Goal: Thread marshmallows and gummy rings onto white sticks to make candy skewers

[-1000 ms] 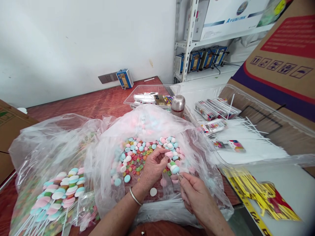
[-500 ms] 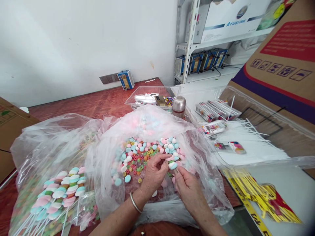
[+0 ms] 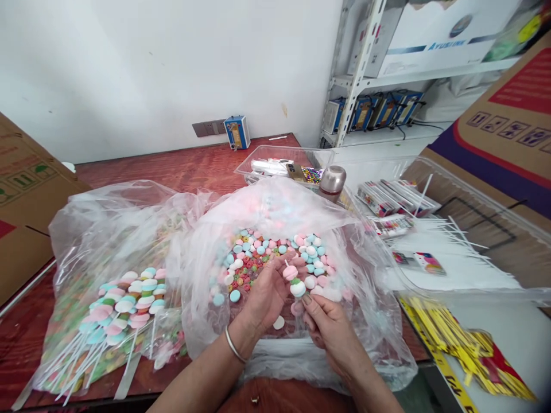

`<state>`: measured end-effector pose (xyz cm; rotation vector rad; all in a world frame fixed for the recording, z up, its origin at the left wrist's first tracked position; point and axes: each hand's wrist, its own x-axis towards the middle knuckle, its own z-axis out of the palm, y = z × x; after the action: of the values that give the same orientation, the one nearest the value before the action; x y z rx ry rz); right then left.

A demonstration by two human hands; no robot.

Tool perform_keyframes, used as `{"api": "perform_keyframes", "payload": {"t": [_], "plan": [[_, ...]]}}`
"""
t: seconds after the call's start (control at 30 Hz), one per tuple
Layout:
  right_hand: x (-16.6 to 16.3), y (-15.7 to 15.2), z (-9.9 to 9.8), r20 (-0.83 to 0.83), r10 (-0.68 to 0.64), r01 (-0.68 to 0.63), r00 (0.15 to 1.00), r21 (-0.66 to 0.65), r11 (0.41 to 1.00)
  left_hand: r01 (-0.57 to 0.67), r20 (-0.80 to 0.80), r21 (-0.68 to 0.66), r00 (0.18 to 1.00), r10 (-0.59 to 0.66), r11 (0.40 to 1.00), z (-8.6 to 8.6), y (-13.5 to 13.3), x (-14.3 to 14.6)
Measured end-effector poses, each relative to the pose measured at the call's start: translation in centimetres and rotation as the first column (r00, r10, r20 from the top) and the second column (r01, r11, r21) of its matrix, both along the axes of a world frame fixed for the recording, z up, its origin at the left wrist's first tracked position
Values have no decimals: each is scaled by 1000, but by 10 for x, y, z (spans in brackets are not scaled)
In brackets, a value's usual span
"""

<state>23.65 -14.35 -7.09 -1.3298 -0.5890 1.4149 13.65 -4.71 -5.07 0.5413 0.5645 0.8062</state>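
Note:
My right hand (image 3: 331,324) pinches the lower end of a candy skewer (image 3: 297,288), its white stick tip showing above pink, green, white and pale blue pieces. Cupped beside and behind the skewer, my left hand (image 3: 267,295) is open, fingers stretched, palm turned toward the candies; whether it touches them I cannot tell. Both hands are over an open clear plastic bag (image 3: 202,269). Inside it lie pink, white and blue button-shaped candies (image 3: 314,252) and small coloured ring candies (image 3: 247,271).
Several threaded candy skewers (image 3: 124,304) lie on another plastic bag (image 3: 81,229) at left. To the right, a clear bin (image 3: 469,295) holds white sticks (image 3: 460,252) and small packets. A metal flask (image 3: 332,180), yellow twist ties (image 3: 451,332) and cardboard boxes (image 3: 30,183) surround the work area.
My left fingers have come off the top of the skewer and opened out beside it. The skewer now shows more fully, tilted in my right hand. The camera view has shifted left.

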Motion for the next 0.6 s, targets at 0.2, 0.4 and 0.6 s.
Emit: {"api": "perform_keyframes", "payload": {"t": [0.2,0.4,0.6], "plan": [[-6,-6,9,531,74,-148,844,97,984,21,107,-58,994,-14,998,2,-4,-3],[-4,-14,-6,686,64,-162,725,80,984,-57,84,-18,995,58,998,-1,-9,-2],[-6,-8,-16,570,24,-107,821,113,988,-94,-24,12,995,94,995,-5,-19,8]]}}
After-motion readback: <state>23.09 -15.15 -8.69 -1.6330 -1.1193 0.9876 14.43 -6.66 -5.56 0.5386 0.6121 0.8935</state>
